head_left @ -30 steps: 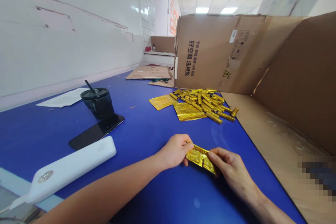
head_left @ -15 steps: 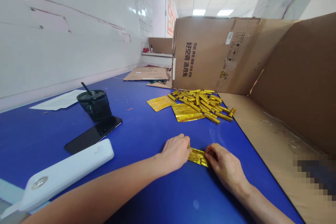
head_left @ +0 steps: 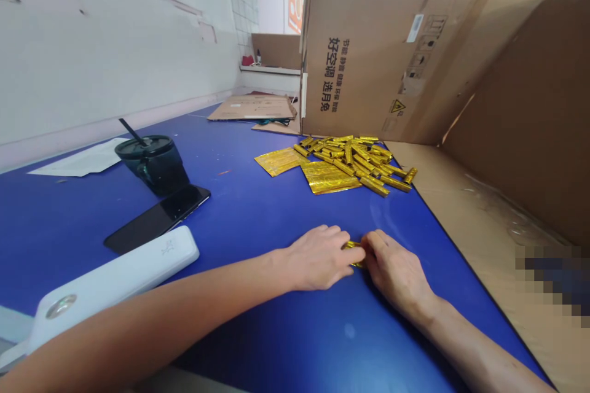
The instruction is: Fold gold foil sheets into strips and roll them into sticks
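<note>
Between my two hands lies a small sheet of gold foil paper (head_left: 354, 254), mostly covered by my fingers. My left hand (head_left: 320, 256) is on its left side, fingers curled and pressed onto it. On the right side my right hand (head_left: 391, 267) is closed, pinching the foil's edge. Farther back on the blue table (head_left: 258, 215) is a heap of rolled gold foil tubes (head_left: 364, 163). Two stacks of flat gold foil sheets lie beside the heap, a nearer stack (head_left: 329, 177) and a farther stack (head_left: 279, 161).
A dark lidded cup (head_left: 159, 166) with a straw, a black phone (head_left: 159, 221) and a white elongated device (head_left: 115, 279) stand or lie at left. Paper (head_left: 83, 158) lies behind the cup. Large cardboard (head_left: 369, 61) walls off the back and right side.
My left hand has moved right along the foil, close to my right hand, so less of the foil shows. The view has tipped downward.
</note>
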Demonstrator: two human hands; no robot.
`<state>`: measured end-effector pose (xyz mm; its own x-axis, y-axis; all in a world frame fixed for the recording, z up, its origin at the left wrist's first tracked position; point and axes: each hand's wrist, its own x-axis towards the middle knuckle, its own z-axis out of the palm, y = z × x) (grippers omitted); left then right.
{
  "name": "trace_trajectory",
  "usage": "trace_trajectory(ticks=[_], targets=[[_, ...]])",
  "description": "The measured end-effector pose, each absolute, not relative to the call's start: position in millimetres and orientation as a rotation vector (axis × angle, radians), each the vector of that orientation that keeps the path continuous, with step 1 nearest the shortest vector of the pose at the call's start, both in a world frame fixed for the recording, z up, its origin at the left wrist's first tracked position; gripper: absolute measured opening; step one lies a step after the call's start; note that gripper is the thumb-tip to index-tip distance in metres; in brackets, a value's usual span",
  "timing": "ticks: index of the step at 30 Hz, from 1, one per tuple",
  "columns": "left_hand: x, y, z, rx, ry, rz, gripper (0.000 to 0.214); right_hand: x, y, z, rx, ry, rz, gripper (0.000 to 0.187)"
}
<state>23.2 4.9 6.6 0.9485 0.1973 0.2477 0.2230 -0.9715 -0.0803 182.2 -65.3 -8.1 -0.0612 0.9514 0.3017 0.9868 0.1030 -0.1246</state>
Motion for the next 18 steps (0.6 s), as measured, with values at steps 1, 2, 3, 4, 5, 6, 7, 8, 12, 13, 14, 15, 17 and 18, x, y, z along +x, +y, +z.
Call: trace_trajectory(ticks=[1,2,3,4,5,6,7,8,12,13,14,15,17,18], targets=[[23.2,5.0,5.8,-2.986,-0.309,-0.358,0.019,182.0,-64.9,-8.5,-1.915,-2.077,-0.165,0.013],[23.5,5.3,4.6,-2.979,-0.298,-0.353,0.020,181.7,-64.5,-8.7,-1.918,-2.074,-0.165,0.013],[24.2,5.7,3.1,-2.975,-0.289,-0.351,0.019,181.6,-64.1,-8.8,-1.923,-2.067,-0.160,0.013],[25.0,6.1,1.6,-2.975,-0.281,-0.351,0.017,181.8,-63.8,-8.4,-1.929,-2.059,-0.146,0.013],[25.9,6.6,0.3,-2.979,-0.272,-0.350,0.015,182.3,-63.7,-7.3,-1.933,-2.050,-0.119,0.013],[26.7,7.0,-0.7,-2.984,-0.264,-0.348,0.014,183.3,-63.9,-5.6,-1.933,-2.044,-0.078,0.012],[27.4,7.2,-1.3,-2.990,-0.258,-0.344,0.014,184.8,-64.5,-3.0,-1.927,-2.042,-0.025,0.010],[27.8,7.3,-1.5,-2.994,-0.257,-0.339,0.015,186.7,-65.5,0.4,-1.915,-2.050,0.039,0.009],[28.1,7.0,0.7,-2.997,-0.268,-0.345,0.017,195.1,-72.2,15.9,-1.804,-2.169,0.283,0.002],[28.1,7.1,1.3,-2.997,-0.270,-0.347,0.018,196.5,-73.8,18.5,-1.778,-2.203,0.308,0.002],[28.2,7.3,1.8,-2.999,-0.273,-0.347,0.018,197.5,-75.0,20.1,-1.757,-2.232,0.323,0.002],[28.4,7.7,2.1,-3.002,-0.277,-0.344,0.019,198.0,-75.8,20.6,-1.744,-2.252,0.327,0.004],[29.1,8.7,2.4,-3.010,-0.290,-0.332,0.018,198.2,-76.1,18.8,-1.729,-2.267,0.323,0.007],[29.4,9.1,2.6,-3.016,-0.299,-0.327,0.018,198.3,-75.7,17.0,-1.723,-2.263,0.317,0.009]])
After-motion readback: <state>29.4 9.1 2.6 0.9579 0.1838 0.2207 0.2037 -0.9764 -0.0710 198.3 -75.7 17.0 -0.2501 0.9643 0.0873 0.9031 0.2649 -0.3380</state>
